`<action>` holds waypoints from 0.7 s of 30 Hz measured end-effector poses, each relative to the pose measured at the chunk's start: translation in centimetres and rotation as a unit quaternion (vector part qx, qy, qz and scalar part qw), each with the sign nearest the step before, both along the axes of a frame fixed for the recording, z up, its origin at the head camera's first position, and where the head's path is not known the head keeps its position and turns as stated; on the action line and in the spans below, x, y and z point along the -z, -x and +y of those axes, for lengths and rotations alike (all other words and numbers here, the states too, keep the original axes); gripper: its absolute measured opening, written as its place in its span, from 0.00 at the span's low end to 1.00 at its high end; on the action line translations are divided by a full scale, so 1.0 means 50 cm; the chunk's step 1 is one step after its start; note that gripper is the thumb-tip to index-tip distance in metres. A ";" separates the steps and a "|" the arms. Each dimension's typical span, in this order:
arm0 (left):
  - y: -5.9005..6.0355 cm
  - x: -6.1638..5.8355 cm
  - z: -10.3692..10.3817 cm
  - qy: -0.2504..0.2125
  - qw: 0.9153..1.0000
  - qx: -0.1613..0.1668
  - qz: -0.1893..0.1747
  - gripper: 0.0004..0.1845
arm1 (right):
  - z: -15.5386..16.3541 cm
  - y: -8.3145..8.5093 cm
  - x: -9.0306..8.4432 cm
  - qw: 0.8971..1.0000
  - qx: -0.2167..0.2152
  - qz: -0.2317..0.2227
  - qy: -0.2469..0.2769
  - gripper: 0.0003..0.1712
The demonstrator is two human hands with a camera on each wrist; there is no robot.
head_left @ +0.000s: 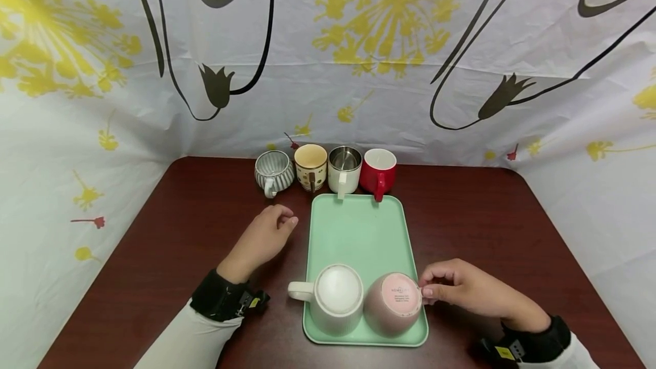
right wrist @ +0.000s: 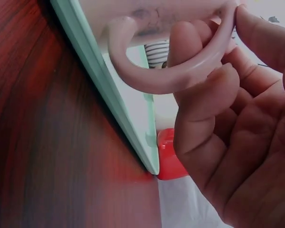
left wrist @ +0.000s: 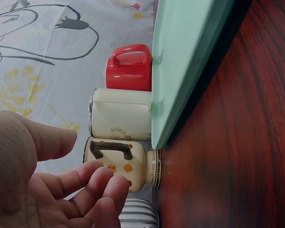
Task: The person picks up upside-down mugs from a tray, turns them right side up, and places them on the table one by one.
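Observation:
A pink mug point(head_left: 392, 306) stands upside down at the near right of the green tray point(head_left: 359, 232). My right hand point(head_left: 461, 289) grips its handle point(right wrist: 166, 80), with fingers hooked through the loop and the thumb against its end. Beside it on the tray, a white mug point(head_left: 337, 300) is also upside down, handle to the left. My left hand point(head_left: 263, 238) hovers left of the tray with loosely bent fingers and holds nothing. In the left wrist view that hand appears in front of a cream patterned mug point(left wrist: 118, 164), apart from it as far as I can tell.
Behind the tray stand a striped grey cup point(head_left: 274, 172), the patterned mug, a white steel-lined mug point(head_left: 344, 169) and a red mug point(head_left: 378, 172), all upright. The white and red mugs' handles reach the tray's far rim. A patterned cloth point(head_left: 328, 101) hangs behind the dark wooden table point(head_left: 476, 215).

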State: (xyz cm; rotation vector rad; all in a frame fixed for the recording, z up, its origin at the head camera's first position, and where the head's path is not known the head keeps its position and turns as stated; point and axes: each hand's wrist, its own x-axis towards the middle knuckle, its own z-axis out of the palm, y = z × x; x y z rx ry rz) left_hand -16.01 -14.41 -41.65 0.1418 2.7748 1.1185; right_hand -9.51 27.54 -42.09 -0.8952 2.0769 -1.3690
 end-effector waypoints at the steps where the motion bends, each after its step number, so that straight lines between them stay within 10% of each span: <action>1: 0.000 0.000 0.000 -0.001 1.000 0.000 -0.001 0.16 | 0.000 0.001 0.001 1.000 -0.002 0.000 -0.003 0.07; 21: 0.000 0.000 0.000 0.007 1.000 0.001 0.000 0.17 | 0.002 0.010 0.029 0.998 -0.055 -0.016 0.031 0.12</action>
